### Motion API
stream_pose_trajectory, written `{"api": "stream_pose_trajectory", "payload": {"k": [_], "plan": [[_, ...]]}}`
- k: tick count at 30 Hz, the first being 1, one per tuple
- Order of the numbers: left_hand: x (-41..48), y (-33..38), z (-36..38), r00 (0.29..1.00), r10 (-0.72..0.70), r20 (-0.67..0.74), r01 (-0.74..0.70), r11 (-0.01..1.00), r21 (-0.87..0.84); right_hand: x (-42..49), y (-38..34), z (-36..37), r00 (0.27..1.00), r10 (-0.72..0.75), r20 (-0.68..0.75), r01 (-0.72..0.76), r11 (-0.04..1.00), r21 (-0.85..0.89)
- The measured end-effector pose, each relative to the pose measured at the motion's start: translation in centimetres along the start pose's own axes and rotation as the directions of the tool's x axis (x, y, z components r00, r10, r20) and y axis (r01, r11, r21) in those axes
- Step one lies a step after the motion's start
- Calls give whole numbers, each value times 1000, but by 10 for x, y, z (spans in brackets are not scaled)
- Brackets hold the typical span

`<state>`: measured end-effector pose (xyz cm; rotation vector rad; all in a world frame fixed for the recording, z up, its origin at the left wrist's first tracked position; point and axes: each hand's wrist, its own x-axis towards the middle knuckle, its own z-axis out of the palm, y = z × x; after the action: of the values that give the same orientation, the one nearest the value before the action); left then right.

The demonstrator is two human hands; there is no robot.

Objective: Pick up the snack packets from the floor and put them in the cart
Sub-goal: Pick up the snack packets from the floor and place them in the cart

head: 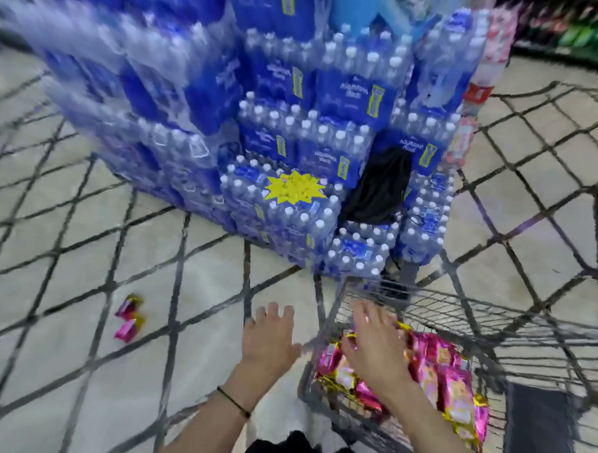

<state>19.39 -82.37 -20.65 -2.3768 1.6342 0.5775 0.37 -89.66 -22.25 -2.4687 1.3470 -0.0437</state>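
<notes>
Below, my right hand (376,346), fingers (365,315) spread and holding nothing, hovers over pink-and-gold snack packets (448,380) piled in the cart (475,307); their count is unclear. My left hand (270,334), likewise spread and empty, hangs just beside the cart's wall. Two loose packets (129,318) lie on the floor (202,290) well to its left, end to end, long axes running away from me.

Your head camera looks steeply down and forward, close over the cart (424,300), facing the water-bottle stack (295,123) beyond it.
</notes>
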Motion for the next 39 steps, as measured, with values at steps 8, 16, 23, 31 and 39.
{"api": "stream_pose_trajectory", "payload": {"k": [8, 16, 23, 31, 39], "plan": [[-98, -76, -3, 912, -395, -111, 363, 902, -233, 25, -98, -7, 868, -495, 44, 496, 868, -31], [-194, -120, 22, 729, -680, -84, 601, 693, -397, -2, -180, 10, 668, -724, 173, 738, 674, -31], [-231, -177, 51, 634, -773, -18, 676, 565, -474, -10, -251, 41, 573, -772, 277, 808, 587, -35], [-231, -302, 63, 623, -782, -22, 659, 540, -523, 16, -376, 88, 558, -769, 313, 814, 580, -26], [-225, -430, 48, 631, -776, -18, 651, 541, -532, 43, -495, 120, 602, -733, 318, 783, 620, -52]]}}
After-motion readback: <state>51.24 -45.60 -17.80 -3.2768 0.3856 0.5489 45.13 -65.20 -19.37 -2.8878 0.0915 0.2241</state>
